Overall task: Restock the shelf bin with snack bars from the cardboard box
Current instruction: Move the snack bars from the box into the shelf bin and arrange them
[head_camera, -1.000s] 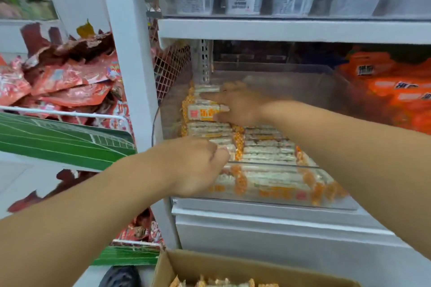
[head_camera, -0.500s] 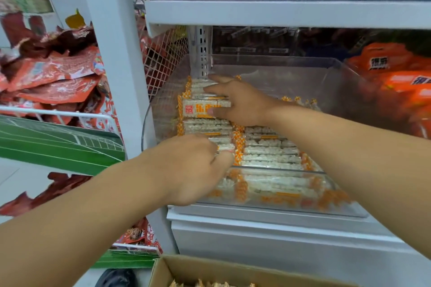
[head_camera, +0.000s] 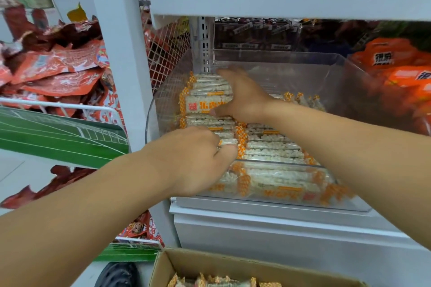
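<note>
A clear plastic shelf bin (head_camera: 326, 77) holds rows of white snack bars (head_camera: 275, 147) with orange-checked ends. My right hand (head_camera: 242, 98) reaches into the bin's back left corner and grips a stack of bars (head_camera: 205, 91), fingers over the top and thumb underneath. My left hand (head_camera: 198, 158) is at the front left of the bin, its fingers and thumb curled round bars (head_camera: 227, 141) in the left row. The open cardboard box (head_camera: 233, 265) sits at the bottom, with several more bars (head_camera: 217, 282) inside.
A white upright post (head_camera: 116, 77) stands left of the bin. Red snack bags (head_camera: 58, 70) fill wire baskets further left. Orange packets (head_camera: 396, 72) lie right of the bin. A white shelf (head_camera: 279, 3) with labelled tubs hangs close above.
Both hands stay on the bars in the bin. My right hand has shifted slightly deeper toward the back corner with its stack. The view has drifted a little.
</note>
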`<state>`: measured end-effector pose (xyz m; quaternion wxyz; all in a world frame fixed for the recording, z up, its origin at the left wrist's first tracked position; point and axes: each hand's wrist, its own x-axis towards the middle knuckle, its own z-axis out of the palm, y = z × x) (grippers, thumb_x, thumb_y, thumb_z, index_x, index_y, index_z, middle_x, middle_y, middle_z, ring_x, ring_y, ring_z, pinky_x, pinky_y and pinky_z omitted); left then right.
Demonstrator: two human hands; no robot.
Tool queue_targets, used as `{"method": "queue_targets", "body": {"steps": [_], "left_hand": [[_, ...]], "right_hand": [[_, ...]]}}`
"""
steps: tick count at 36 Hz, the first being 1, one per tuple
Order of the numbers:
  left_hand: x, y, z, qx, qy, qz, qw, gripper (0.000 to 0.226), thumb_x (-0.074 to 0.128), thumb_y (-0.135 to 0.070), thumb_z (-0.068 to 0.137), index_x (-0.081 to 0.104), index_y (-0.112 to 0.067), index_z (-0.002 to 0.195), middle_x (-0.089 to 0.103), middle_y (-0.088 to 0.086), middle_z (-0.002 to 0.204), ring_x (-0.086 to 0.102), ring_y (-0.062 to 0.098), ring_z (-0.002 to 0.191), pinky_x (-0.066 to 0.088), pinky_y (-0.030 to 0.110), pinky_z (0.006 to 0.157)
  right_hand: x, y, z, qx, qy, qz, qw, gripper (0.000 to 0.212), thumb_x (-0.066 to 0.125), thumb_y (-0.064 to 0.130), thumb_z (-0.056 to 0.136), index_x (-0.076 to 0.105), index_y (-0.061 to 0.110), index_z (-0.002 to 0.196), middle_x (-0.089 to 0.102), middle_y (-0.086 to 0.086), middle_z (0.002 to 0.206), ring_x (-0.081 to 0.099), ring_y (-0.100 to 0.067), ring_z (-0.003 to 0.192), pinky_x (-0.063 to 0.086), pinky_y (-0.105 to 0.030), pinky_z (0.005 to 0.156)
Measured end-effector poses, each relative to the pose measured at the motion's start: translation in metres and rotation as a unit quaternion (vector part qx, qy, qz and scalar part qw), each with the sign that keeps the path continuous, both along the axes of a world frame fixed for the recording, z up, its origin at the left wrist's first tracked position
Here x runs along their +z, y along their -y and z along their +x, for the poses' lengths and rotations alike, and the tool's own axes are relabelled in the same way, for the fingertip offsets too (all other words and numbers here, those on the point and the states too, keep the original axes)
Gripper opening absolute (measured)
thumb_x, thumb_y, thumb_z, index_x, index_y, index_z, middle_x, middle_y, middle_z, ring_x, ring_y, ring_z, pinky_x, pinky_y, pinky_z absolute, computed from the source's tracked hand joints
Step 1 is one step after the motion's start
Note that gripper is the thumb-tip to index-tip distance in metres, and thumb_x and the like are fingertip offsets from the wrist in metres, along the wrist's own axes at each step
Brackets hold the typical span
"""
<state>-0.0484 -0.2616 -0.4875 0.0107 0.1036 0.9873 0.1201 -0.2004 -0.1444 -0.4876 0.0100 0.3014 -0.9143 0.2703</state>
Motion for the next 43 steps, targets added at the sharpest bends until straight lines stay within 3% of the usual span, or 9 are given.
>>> {"method": "queue_targets", "body": {"steps": [9,19,25,29,31,33,36,39,43], "left_hand": [[-0.001,0.001,0.000,-0.002,0.000,-0.022,1.000,0.054,0.010,-0.056,0.081,0.047,-0.018,0.070,0.049,0.000,0.082,0.049,0.019,0.080,0.047,0.041,0.083],[0.000,0.000,0.001,0.008,0.012,-0.029,0.999,0.043,0.013,-0.056,0.091,0.036,-0.025,0.072,0.041,-0.005,0.078,0.044,0.022,0.083,0.038,0.037,0.075],[0.002,-0.003,0.002,0.025,0.012,-0.019,0.999,0.045,0.015,-0.059,0.089,0.039,-0.021,0.087,0.048,0.002,0.095,0.049,0.024,0.094,0.046,0.041,0.086],[-0.002,-0.008,0.025,0.029,-0.209,0.023,0.977,0.045,0.033,-0.050,0.092,0.058,-0.016,0.110,0.063,0.007,0.110,0.057,0.028,0.101,0.049,0.045,0.085],[-0.008,-0.021,0.045,-0.016,-0.334,0.044,0.941,0.034,0.046,-0.034,0.094,0.059,-0.008,0.112,0.063,0.010,0.109,0.056,0.032,0.100,0.046,0.045,0.085],[-0.022,-0.037,0.069,-0.078,-0.381,0.071,0.918,0.024,0.052,-0.022,0.091,0.060,-0.004,0.104,0.062,0.012,0.100,0.053,0.032,0.092,0.043,0.045,0.079],[-0.077,-0.057,0.104,-0.156,-0.204,0.021,0.966,0.028,0.047,-0.032,0.089,0.059,-0.011,0.105,0.061,0.009,0.099,0.056,0.032,0.092,0.045,0.041,0.074],[-0.152,-0.063,0.137,-0.060,0.091,-0.122,0.987,0.047,0.054,-0.039,0.091,0.046,-0.021,0.133,0.053,0.007,0.129,0.052,0.031,0.119,0.047,0.041,0.092],[-0.226,-0.058,0.184,0.121,0.244,-0.088,0.958,0.081,0.065,-0.041,0.090,0.020,-0.016,0.153,0.024,0.011,0.156,0.029,0.035,0.141,0.041,0.048,0.107]], "right_hand": [[0.001,0.001,-0.004,0.002,0.024,0.071,0.997,0.085,0.066,0.065,0.083,0.028,0.040,0.155,-0.002,0.006,0.168,-0.016,-0.029,0.152,0.001,-0.048,0.122],[0.003,-0.007,-0.011,0.012,0.014,-0.007,1.000,0.089,0.067,0.073,0.075,0.036,0.041,0.151,0.015,0.002,0.166,0.008,-0.022,0.154,0.017,-0.047,0.124],[0.044,-0.039,0.037,0.046,-0.054,0.149,0.986,0.073,0.066,0.052,0.089,0.040,0.025,0.152,0.030,-0.001,0.161,0.033,-0.021,0.145,0.027,-0.030,0.116],[0.035,-0.086,0.123,0.015,-0.230,-0.063,0.971,0.034,0.067,0.038,0.092,0.070,0.016,0.117,0.069,0.002,0.112,0.063,-0.012,0.104,0.048,-0.027,0.093],[0.004,-0.109,0.172,-0.031,-0.286,-0.229,0.930,0.013,0.065,0.022,0.093,0.071,0.010,0.093,0.068,0.003,0.083,0.062,-0.012,0.075,0.049,-0.025,0.070],[-0.041,-0.123,0.208,-0.109,-0.294,-0.302,0.900,0.020,0.061,0.015,0.094,0.065,0.007,0.076,0.060,-0.003,0.067,0.054,-0.019,0.061,0.043,-0.032,0.058],[-0.125,-0.129,0.241,-0.181,-0.174,-0.275,0.928,0.027,0.056,0.028,0.095,0.052,0.020,0.069,0.047,0.008,0.061,0.049,-0.019,0.059,0.038,-0.036,0.055],[-0.206,-0.137,0.259,-0.134,0.079,0.003,0.988,0.028,0.058,0.048,0.094,0.060,0.021,0.087,0.060,0.003,0.080,0.063,-0.027,0.084,0.047,-0.036,0.066],[-0.266,-0.172,0.296,-0.164,0.257,0.187,0.934,0.070,0.071,0.056,0.083,0.048,0.016,0.136,0.051,-0.010,0.134,0.055,-0.032,0.119,0.050,-0.043,0.094]]}}
